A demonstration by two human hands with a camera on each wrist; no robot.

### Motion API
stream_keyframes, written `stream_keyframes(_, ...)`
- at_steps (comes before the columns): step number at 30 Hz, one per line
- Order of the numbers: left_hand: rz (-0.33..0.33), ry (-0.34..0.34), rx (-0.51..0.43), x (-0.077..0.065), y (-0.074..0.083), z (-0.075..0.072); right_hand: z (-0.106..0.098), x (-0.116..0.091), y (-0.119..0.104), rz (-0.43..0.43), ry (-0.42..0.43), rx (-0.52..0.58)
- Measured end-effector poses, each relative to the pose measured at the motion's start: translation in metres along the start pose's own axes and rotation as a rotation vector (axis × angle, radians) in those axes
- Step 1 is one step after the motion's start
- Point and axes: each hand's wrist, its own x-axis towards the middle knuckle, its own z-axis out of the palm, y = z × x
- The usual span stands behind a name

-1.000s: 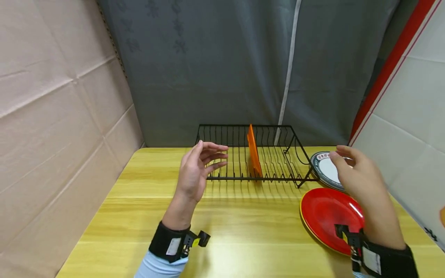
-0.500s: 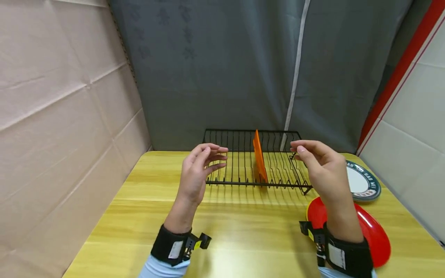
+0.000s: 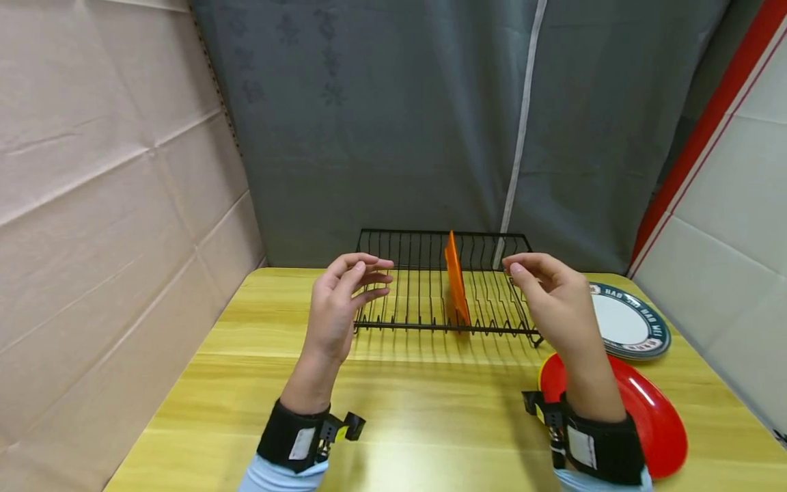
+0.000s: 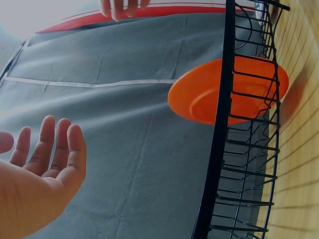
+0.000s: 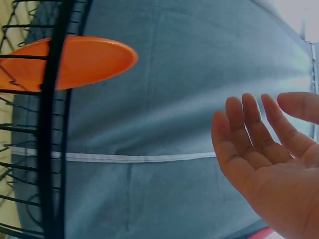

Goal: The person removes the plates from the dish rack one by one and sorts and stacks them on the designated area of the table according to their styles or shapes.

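A black wire dish rack (image 3: pixel 418 326) stands at the back of the wooden table. An orange plate (image 3: pixel 456 280) is upright on edge between its wires, right of the middle; in the left wrist view the orange plate (image 4: pixel 199 94) shows its face through the bars. My left hand (image 3: pixel 335 307) is raised in front of the rack's left end, fingers relaxed and holding nothing. At the rack's right end my right hand (image 3: pixel 556 301) hovers with loosely bent fingers, also holding nothing. Both palms face inward, as the right wrist view of my right hand (image 5: pixel 269 154) agrees.
A red plate (image 3: pixel 652 417) lies on the table at the right, over a yellow-rimmed one, partly hidden by my right forearm. Behind it lie white plates (image 3: pixel 624 321) with dark green lettered rims. A grey curtain (image 3: pixel 381 137) hangs behind; pale walls flank the table.
My right hand has swung left from above the plates to the rack's right end. My left hand stays nearly in place. The head view has shifted slightly.
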Motion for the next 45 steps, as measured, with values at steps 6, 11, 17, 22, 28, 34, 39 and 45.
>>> stream_keyframes(6,0.001,0.005,0.007,0.002,-0.001,-0.001,0.023,0.016,0.021,0.026,-0.099,0.014)
stream_keyframes(11,-0.006,-0.001,0.006,0.002,-0.004,0.000,0.040,0.020,0.034,0.054,-0.155,-0.053)
stream_keyframes(17,-0.019,-0.008,-0.003,0.002,-0.005,0.004,0.062,0.022,0.046,0.058,-0.212,-0.159)
stream_keyframes(22,-0.040,-0.007,0.001,0.000,-0.006,0.004,0.081,0.019,0.051,0.038,-0.203,-0.247)
stream_keyframes(28,-0.036,-0.011,-0.002,-0.001,-0.006,0.002,0.096,0.017,0.057,0.007,-0.173,-0.259)
stream_keyframes(34,-0.033,-0.011,-0.004,0.001,-0.005,0.003,0.101,0.019,0.062,-0.019,-0.153,-0.336)
stream_keyframes(39,-0.032,-0.011,-0.005,0.001,-0.006,0.003,0.100,0.019,0.063,-0.017,-0.148,-0.349)
stream_keyframes(45,-0.031,-0.010,-0.007,0.001,-0.006,0.003,0.100,0.019,0.065,-0.022,-0.116,-0.345)
